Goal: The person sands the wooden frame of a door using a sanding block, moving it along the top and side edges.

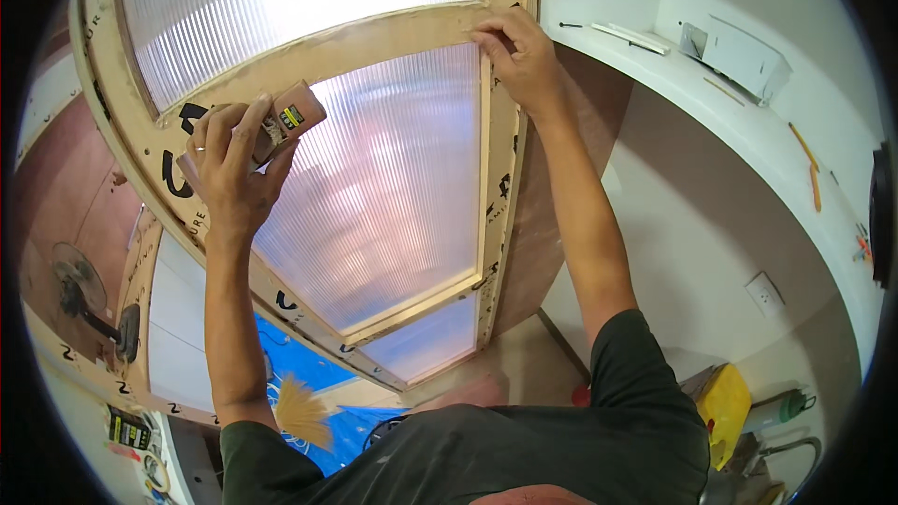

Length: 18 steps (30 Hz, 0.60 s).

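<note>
The brown oblong block with a yellow-and-black label is up at ten o'clock, gripped in the left hand — fingers clamped on it, thumb below, a ring showing on one of them. It sits in front of the left side of the pale wooden frame with black markings, just where the crossbar meets the upright. And over at one o'clock here's the right hand, fingertips brought in at the crossbar's far end, near the corner; whether they're pinching anything, I can't tell.

Between the two hands, the ribbed translucent lower panel catches a pinkish glow, and the matching ribbed upper panel shines bright white above it at eleven. Out to two o'clock, a curved white shelf carries a white boxy object and a slim orange stick. Down at seven, straw-coloured bristles show against bright blue sheeting — and at four o'clock, there's a crumpled yellow bag.
</note>
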### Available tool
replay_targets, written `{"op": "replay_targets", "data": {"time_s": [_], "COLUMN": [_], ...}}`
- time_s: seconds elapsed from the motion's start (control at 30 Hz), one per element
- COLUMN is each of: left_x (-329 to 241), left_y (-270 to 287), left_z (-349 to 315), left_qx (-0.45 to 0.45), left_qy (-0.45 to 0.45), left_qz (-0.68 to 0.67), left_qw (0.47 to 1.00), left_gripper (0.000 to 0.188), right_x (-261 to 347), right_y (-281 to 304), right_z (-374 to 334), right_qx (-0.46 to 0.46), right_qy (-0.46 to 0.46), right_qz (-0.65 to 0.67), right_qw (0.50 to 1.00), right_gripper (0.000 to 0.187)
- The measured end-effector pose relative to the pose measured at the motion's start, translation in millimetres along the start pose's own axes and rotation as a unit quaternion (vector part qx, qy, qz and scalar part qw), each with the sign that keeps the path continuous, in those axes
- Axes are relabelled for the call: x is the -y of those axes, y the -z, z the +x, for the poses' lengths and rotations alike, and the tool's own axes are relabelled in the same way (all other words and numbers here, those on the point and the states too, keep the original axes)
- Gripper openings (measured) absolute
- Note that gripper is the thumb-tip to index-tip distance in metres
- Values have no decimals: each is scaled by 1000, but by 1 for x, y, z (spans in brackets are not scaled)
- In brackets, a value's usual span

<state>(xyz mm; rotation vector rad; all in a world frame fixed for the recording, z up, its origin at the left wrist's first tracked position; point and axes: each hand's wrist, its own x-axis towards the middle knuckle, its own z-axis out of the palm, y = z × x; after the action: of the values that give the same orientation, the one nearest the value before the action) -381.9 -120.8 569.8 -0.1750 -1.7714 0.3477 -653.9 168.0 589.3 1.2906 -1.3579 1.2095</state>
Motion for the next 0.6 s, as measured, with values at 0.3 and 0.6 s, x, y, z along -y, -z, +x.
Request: {"op": "replay_targets", "data": {"time_s": [0.3, 0.6], "left_x": [-2, -3], "left_y": [-2, 1], "left_z": [0, 2], "left_qx": [4, 15], "left_qy": [1, 7], "left_qz": [15, 6], "left_qw": [1000, 1000], "left_gripper": [75, 72], "right_x": [20, 7], "right_y": [-40, -22], "right_z": [-2, 5], "right_qx": [-79, -45], "right_qy": [-35, -66], "right_qz": [-197, -119], "right_qw": [977, 990], "right_gripper": [55, 45]}}
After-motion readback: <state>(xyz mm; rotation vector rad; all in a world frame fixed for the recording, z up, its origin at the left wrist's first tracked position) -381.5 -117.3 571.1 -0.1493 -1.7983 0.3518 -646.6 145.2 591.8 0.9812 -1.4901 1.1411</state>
